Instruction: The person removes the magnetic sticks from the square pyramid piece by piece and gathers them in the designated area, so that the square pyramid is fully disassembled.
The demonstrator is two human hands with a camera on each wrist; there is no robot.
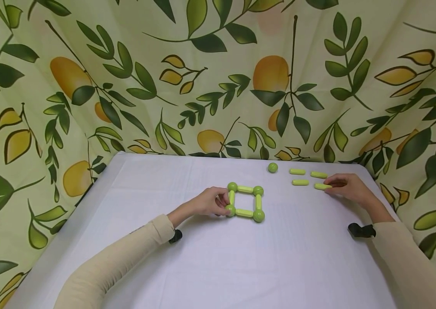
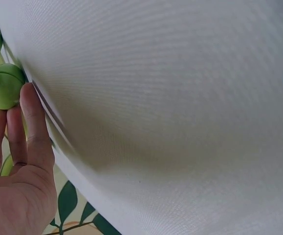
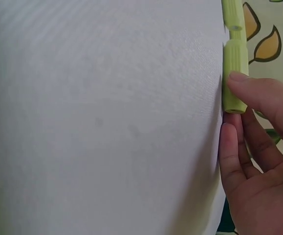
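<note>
A square of green balls and yellow-green rods (image 1: 245, 201) lies flat on the white table (image 1: 210, 257). My left hand (image 1: 212, 201) holds its left side, fingers around the left rod and near-left ball (image 2: 5, 89). My right hand (image 1: 343, 185) pinches the end of one loose yellow-green rod (image 1: 321, 186) at the far right; the right wrist view shows the thumb and finger on that rod (image 3: 233, 73). Three more loose rods (image 1: 300, 182) lie beside it, and a single green ball (image 1: 273, 167) sits near the table's back edge.
A leaf-and-lemon patterned cloth (image 1: 210, 77) hangs behind and on both sides of the table. The table's near half holds only my two sleeved forearms.
</note>
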